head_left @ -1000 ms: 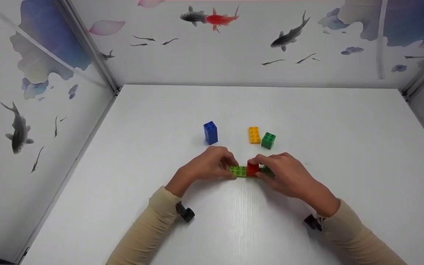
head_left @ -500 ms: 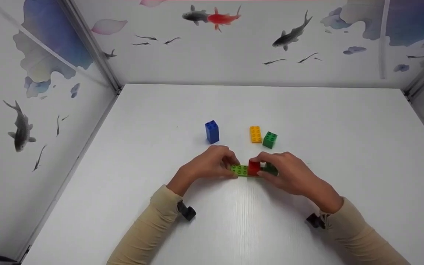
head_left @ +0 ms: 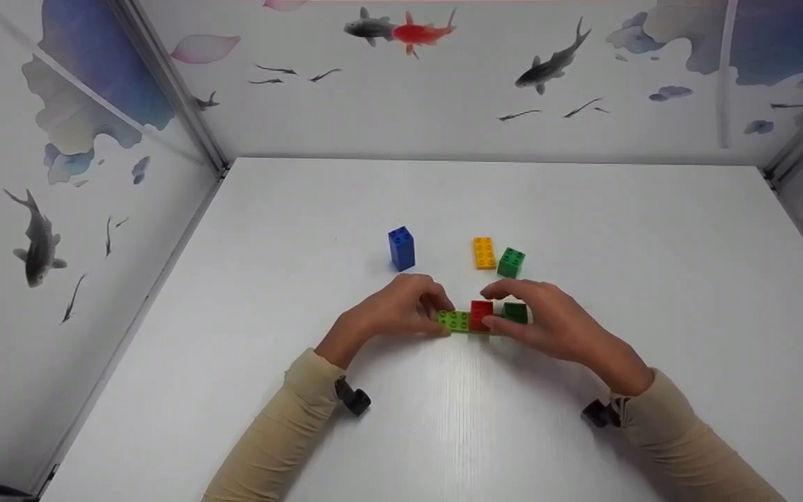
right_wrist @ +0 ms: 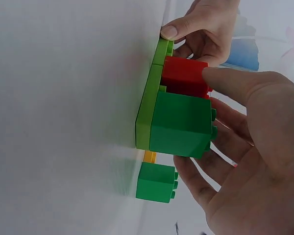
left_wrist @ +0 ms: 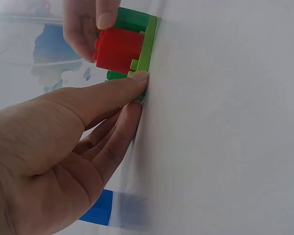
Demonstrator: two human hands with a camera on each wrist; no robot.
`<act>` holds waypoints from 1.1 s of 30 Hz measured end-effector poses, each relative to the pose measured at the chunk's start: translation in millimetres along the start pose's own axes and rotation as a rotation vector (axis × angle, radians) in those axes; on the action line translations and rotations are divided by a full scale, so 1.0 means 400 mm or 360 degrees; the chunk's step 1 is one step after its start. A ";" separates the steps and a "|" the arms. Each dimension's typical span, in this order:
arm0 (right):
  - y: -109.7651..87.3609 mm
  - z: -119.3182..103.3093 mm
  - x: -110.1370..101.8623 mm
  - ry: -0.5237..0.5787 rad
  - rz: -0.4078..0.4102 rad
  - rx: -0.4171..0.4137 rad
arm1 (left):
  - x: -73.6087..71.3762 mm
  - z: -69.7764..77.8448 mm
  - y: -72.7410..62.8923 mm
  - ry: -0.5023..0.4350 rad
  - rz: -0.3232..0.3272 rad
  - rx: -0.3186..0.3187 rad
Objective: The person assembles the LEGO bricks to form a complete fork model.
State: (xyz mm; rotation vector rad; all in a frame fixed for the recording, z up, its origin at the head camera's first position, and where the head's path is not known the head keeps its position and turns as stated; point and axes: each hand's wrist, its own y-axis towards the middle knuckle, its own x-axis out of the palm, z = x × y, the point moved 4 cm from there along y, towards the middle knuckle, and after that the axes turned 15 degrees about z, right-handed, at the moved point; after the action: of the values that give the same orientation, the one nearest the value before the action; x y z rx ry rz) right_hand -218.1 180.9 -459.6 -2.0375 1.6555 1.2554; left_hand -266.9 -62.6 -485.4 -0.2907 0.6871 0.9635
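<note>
My left hand (head_left: 401, 310) pinches the left end of two light green plates (head_left: 454, 321) lying end to end on the table. A red brick (head_left: 482, 315) sits on them across their seam, seen in the right wrist view. At their right end stands a dark green brick (right_wrist: 181, 125), with a small gap between it and the red one. My right hand (head_left: 555, 321) is spread around the red brick. Its thumb (right_wrist: 230, 81) lies at the red brick's upper edge, while the other fingers stand apart from it.
Behind the hands, a tall blue brick (head_left: 401, 249) stands at the left on the white table (head_left: 304, 209). A flat yellow brick (head_left: 484, 253) and a second green brick (head_left: 511, 262) lie close together at the right. Printed panels wall the table.
The right hand's fingers have lifted off the red brick and opened, uncovering its top and more of the dark green brick. The left hand keeps its pinch on the plate.
</note>
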 end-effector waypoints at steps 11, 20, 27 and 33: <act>0.045 0.067 -0.041 0.0028 0.0338 0.0162 | 0.004 -0.011 -0.006 -0.0026 0.0015 0.0016; 0.074 0.113 -0.044 -0.0007 0.0448 0.0217 | 0.004 -0.009 -0.004 -0.0012 0.0026 0.0013; 0.094 0.143 -0.034 0.0028 0.0326 0.0387 | 0.010 -0.006 -0.003 -0.0051 0.0011 -0.0028; 0.094 0.153 -0.037 0.0086 0.0275 0.0463 | 0.010 -0.014 -0.002 -0.0066 0.0030 -0.0054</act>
State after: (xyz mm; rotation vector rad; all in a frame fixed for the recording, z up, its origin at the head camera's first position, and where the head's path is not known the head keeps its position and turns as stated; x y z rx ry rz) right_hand -279.7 217.7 -473.8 -1.8022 1.9448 0.9464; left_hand -266.8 -63.3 -492.3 -0.2941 0.6372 0.9976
